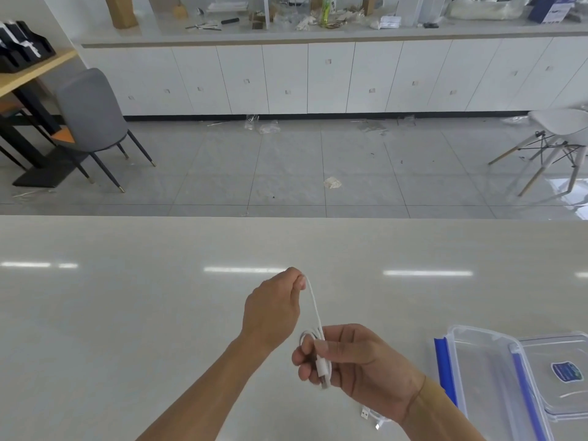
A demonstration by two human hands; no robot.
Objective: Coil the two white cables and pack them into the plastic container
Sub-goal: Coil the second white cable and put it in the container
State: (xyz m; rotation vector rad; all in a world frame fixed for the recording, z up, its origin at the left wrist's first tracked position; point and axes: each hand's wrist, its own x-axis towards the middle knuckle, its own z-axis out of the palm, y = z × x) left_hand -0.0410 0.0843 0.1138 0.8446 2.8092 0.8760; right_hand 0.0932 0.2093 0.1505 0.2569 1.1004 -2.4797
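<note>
Second white cable (374,418) lies on the tabletop (127,297) under the right wrist, plastic container (477,370) just right. Right hand (356,361) fingers pinch the coiled white cable (318,342); left hand (273,310) pinches its free end. Light, limp, springy: grip loops. Glossy tabletop; tiled floor (286,173), cabinets (318,78) beyond.

White cable (315,308) runs between the left hand (270,310) and right hand (356,361). Second white cable (370,416) lies below the right wrist. Right of the right hand: clear plastic container (477,370), blue clips, blue-and-white label. Tabletop (127,297): glossy off-white.
</note>
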